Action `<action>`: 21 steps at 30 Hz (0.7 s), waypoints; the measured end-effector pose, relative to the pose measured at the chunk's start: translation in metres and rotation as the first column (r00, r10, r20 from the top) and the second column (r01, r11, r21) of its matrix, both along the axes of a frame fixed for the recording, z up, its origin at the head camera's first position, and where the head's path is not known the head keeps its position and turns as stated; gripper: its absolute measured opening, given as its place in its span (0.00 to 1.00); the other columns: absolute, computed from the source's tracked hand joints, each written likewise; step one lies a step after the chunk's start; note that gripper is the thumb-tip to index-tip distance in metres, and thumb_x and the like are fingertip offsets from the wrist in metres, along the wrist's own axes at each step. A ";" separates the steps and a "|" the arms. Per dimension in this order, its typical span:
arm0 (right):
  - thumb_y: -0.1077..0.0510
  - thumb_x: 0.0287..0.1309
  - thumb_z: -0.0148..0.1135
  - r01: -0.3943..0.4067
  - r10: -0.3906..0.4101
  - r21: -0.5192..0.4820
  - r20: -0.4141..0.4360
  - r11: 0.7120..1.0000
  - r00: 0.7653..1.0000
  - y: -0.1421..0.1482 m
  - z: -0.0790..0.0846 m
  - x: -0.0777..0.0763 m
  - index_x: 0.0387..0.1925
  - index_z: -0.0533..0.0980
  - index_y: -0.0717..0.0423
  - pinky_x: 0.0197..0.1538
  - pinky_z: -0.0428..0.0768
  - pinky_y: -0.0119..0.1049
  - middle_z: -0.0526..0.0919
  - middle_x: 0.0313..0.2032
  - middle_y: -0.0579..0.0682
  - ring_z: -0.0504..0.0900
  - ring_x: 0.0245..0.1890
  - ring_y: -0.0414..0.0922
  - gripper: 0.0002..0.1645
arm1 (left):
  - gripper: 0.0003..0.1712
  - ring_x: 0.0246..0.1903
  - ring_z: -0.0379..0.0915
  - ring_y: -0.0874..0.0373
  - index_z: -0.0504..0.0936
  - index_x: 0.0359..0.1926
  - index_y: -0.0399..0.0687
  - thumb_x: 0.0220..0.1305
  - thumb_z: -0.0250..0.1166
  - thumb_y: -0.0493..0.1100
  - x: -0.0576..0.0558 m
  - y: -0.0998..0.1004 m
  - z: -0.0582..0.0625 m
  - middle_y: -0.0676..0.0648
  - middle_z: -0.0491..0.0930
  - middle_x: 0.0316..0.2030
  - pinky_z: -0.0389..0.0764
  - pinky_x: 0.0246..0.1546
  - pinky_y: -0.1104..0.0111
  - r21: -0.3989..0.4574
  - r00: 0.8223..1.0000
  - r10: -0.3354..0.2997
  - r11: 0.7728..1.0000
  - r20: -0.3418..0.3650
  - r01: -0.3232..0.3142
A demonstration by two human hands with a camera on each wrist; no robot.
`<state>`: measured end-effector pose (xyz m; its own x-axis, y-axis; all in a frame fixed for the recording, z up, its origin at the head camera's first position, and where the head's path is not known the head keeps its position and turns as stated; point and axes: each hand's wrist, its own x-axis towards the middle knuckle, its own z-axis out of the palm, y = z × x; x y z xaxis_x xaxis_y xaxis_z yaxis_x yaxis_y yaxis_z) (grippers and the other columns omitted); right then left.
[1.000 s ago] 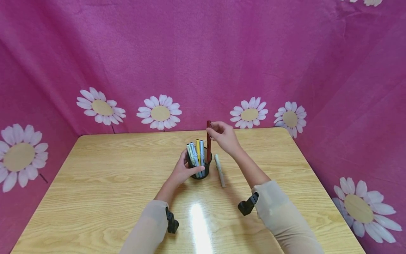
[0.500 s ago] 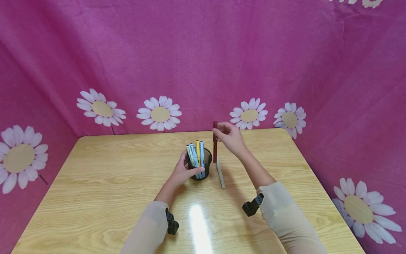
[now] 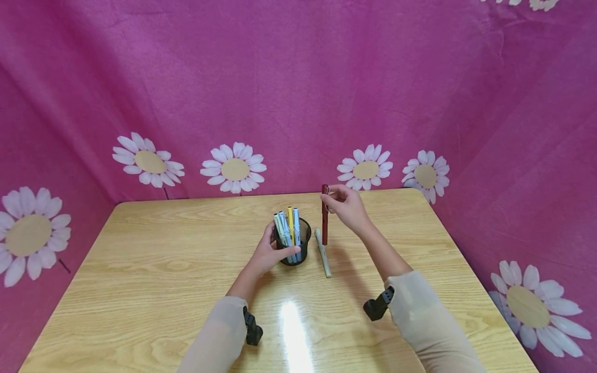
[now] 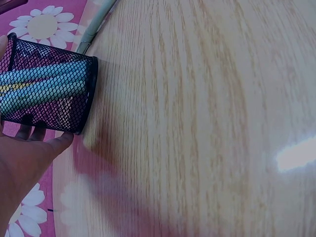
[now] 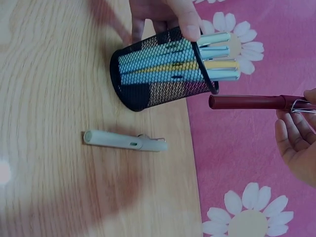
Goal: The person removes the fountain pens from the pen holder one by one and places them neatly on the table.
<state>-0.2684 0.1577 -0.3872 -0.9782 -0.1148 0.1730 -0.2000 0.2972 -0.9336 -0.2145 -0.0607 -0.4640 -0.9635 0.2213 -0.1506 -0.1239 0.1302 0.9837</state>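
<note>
A black mesh pen holder (image 3: 304, 250) stands on the table with several pens in it: pale green, light blue and one yellow pen (image 3: 290, 217). My left hand (image 3: 269, 255) grips the holder from its left side, thumb across the near face. Right of the holder, my right hand (image 3: 347, 206) pinches a dark red pen (image 3: 325, 223) near its clip end and holds it upright in the air. In the right wrist view, that red pen (image 5: 249, 102) is apart from the holder's rim. A pale green pen (image 5: 118, 140) lies on the table beside the holder.
The wooden table (image 3: 154, 269) has a bright light reflection near its front. A pink cloth (image 3: 298, 93) with large daisies hangs behind the table and along both sides. A small black camera (image 3: 379, 304) sits at the right wrist, another (image 3: 253, 327) at the left.
My right hand has lifted the red pen out of the holder, carried it to the right and lowered it slightly. My left hand has stayed on the holder.
</note>
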 end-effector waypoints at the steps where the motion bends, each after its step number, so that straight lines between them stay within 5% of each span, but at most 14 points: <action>1: 0.61 0.58 0.60 0.000 0.000 -0.001 0.008 1.000 1.000 0.001 -0.001 0.000 0.45 0.75 0.69 0.27 0.72 0.25 0.76 0.24 0.42 0.73 0.22 0.35 0.16 | 0.54 0.68 0.52 0.39 0.43 0.73 0.54 0.54 0.69 0.40 0.001 0.000 0.001 0.40 0.53 0.70 0.62 0.64 0.50 0.000 1.000 0.000 1.000 0.007 0.000; 21: 0.59 0.59 0.60 0.036 -0.041 0.048 0.102 0.998 0.994 0.023 -0.023 0.003 0.47 0.74 0.70 0.28 0.76 0.25 0.75 0.23 0.41 0.74 0.20 0.34 0.19 | 0.54 0.68 0.52 0.40 0.44 0.73 0.54 0.54 0.70 0.41 0.002 0.000 0.003 0.39 0.53 0.70 0.63 0.64 0.50 -0.007 1.000 0.000 1.000 0.003 0.000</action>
